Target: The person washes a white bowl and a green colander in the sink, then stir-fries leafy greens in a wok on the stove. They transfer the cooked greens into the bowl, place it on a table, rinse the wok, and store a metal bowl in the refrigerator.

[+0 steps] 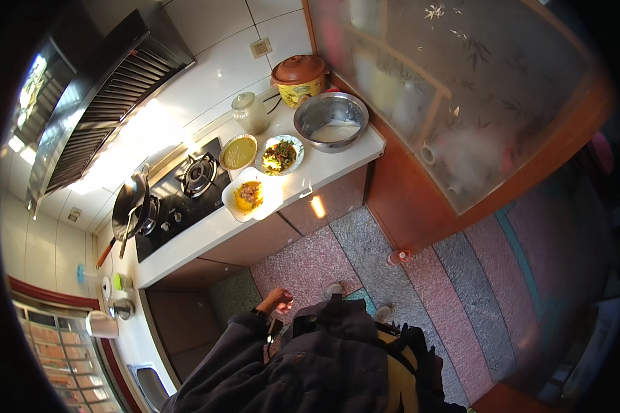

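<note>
My left hand hangs over the speckled floor below the counter, its fingers curled; whether it holds anything cannot be made out. My right hand is out of view. On the counter before me are a white dish of food in yellow liquid, a bowl of greenish soup and a patterned plate of chopped greens. Behind them stand a lidded glass jar, a yellow pot with a brown lid and a metal basin with whitish contents.
A wok with a metal utensil sits on the black gas stove, under a range hood. A sink is at lower left. A red-capped bottle stands on the floor by the wooden partition.
</note>
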Motion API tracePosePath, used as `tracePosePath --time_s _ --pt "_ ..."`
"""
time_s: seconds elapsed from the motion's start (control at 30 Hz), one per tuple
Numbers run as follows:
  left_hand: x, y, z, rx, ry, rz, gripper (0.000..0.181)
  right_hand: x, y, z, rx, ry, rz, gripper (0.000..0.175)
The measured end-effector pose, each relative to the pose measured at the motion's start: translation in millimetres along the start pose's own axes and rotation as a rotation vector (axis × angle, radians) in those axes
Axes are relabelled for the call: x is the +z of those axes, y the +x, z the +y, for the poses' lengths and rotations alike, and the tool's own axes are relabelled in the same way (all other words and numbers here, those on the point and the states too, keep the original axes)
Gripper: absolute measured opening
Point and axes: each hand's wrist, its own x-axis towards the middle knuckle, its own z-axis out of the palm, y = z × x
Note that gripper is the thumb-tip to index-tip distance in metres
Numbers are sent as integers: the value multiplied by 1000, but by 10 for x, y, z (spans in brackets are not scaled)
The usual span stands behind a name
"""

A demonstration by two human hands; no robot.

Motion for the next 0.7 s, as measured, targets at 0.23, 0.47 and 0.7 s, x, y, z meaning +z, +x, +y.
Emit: tracePosePath --time_s 0.23,0.47,0.7 --pt "1143 -356 -375 8 96 229 20 -755 741 263 -165 -106 -42 19" --pt "1583 -835 -860 87 212 415 22 -957 1167 -199 -84 -70 -235 14" --pt "1525 -728 -1607 354 692 478 18 -981 1126 -1087 -126 60 -286 21"
